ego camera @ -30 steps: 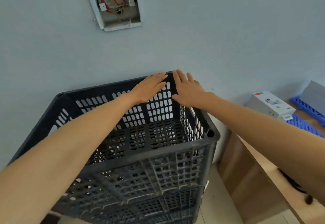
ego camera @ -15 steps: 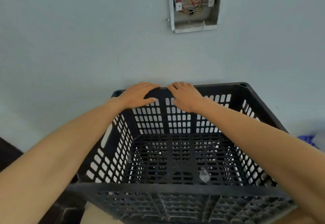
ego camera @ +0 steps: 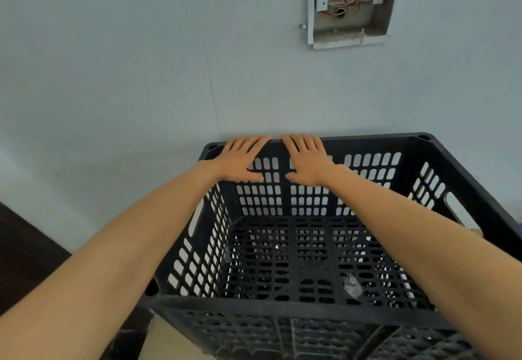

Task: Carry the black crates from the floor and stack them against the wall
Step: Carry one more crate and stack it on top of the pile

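Observation:
A black slotted crate (ego camera: 381,142) sits on top of another black crate (ego camera: 319,337), with its far rim touching the pale wall. My left hand (ego camera: 240,159) and my right hand (ego camera: 308,161) lie flat, side by side, on the left half of that far rim. Their fingertips reach the rim's top edge and the thumbs spread against the inner wall. Neither hand closes around anything. Inside the top crate there is only a small scrap of clear plastic (ego camera: 350,284) on the bottom grid.
An open recessed electrical box (ego camera: 350,6) with red and yellow wires is set in the wall above the crates. A dark surface (ego camera: 25,260) lies at the lower left. A strip of beige floor (ego camera: 169,340) shows beside the stack.
The view has swung left, so the crate now faces me square to the wall. Both hands slid from the crate's right far corner to the left half of the far rim.

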